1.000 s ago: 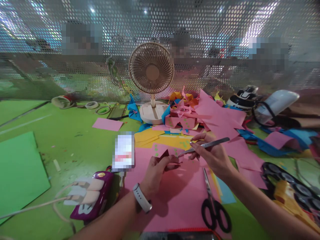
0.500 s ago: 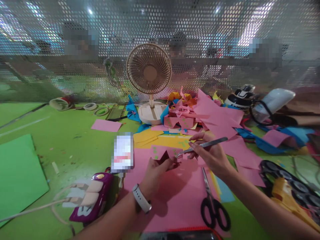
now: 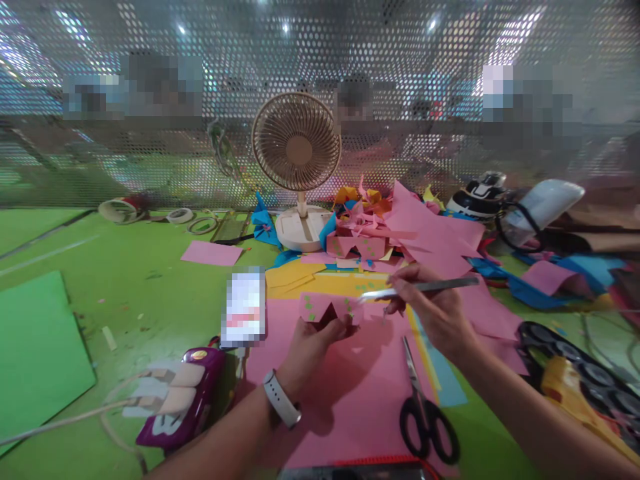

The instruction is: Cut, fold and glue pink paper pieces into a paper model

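Note:
My left hand [image 3: 311,347], with a white watch on the wrist, is closed on a small pink paper cut-out [image 3: 327,308] with zigzag notches and green dots. It holds the cut-out upright above a large pink sheet [image 3: 350,393]. My right hand [image 3: 435,310] pinches a pair of metal tweezers [image 3: 420,289]. The tweezers lie nearly level, with their tips just above the cut-out's right end. Black-handled scissors [image 3: 425,413] rest on the pink sheet below my right hand.
A small desk fan [image 3: 297,167] stands at the back, with a heap of pink, blue and yellow paper scraps [image 3: 400,227] beside it. A phone [image 3: 244,308] and a purple case [image 3: 180,400] with a cable lie to the left. Tape rolls [image 3: 120,209], a green sheet [image 3: 35,347] and a paint palette [image 3: 580,373] sit at the edges.
My left hand has turned the cut-out upright so that its pink face shows. My right hand has lifted the tweezers to nearly level, their tips slightly higher and further right.

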Demonstrator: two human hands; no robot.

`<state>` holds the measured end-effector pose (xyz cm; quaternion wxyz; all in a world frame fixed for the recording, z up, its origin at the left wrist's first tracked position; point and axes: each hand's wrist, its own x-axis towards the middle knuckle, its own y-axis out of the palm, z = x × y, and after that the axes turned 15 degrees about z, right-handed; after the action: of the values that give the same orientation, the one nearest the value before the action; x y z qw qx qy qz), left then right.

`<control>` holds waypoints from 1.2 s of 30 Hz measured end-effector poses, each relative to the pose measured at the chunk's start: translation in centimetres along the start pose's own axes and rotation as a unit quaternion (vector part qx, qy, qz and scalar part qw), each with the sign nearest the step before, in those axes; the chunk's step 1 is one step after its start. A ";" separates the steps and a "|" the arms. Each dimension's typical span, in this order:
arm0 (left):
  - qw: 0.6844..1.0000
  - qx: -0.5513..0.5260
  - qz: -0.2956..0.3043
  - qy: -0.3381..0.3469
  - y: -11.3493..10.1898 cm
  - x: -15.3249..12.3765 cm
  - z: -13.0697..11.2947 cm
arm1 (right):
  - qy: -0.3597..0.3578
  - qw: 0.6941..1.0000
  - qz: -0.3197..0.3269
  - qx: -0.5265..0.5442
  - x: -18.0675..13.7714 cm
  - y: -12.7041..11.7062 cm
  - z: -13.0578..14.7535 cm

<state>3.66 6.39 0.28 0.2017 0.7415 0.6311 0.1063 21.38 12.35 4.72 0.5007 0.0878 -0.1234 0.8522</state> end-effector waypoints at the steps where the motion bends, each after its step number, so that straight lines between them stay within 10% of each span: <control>1: 1.000 -0.003 -0.001 0.002 -0.1 0.0 0.1 | -0.009 1.000 -0.014 0.007 0.1 -0.2 -0.2; 14: 0.999 0.041 0.020 0.002 0.3 -0.6 -0.2 | -0.027 0.969 0.144 -0.200 -0.2 1.5 -2.0; 36: 0.995 0.062 0.067 0.035 1.6 -1.0 -0.6 | -0.028 0.982 0.117 -0.144 -0.8 2.6 -2.0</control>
<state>4.71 5.33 1.60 0.1254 0.7892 0.5917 0.1060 19.40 11.07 2.30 0.4010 0.0230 -0.2684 0.8756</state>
